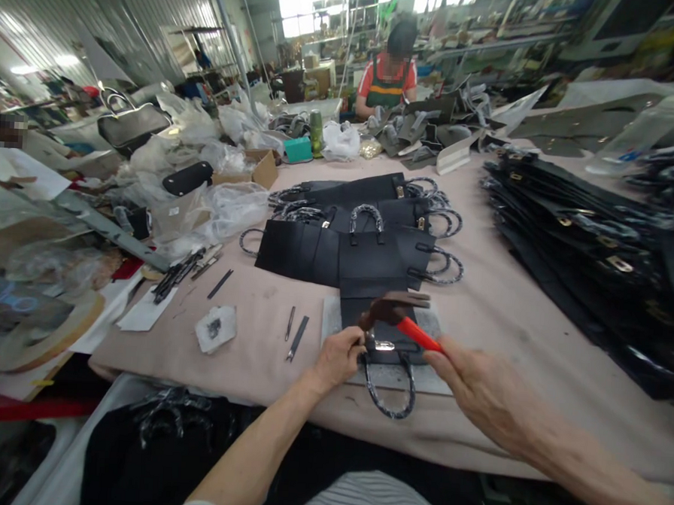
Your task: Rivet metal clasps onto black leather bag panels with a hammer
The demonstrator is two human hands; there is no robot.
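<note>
My right hand point(460, 372) is wrapped round the red handle of a claw hammer point(393, 308). The hammer's dark head is over the work, its face close to the fingers of my left hand point(340, 354). Those fingers are pinched together; what they hold, if anything, is hidden. Below lies a black bag panel point(363, 284) with a shiny metal fitting point(382, 346) and a plastic-wrapped handle point(390, 415) that loops toward me. The panel's near end rests on a pale flat slab point(330, 320).
Black bag panels point(297, 250) lie overlapped beyond the slab, with a taller stack point(575, 242) to the right. Thin metal tools point(297, 338) and a small white dish point(215, 329) sit at the left. Across the table a person point(388, 78) sits behind piled grey pieces.
</note>
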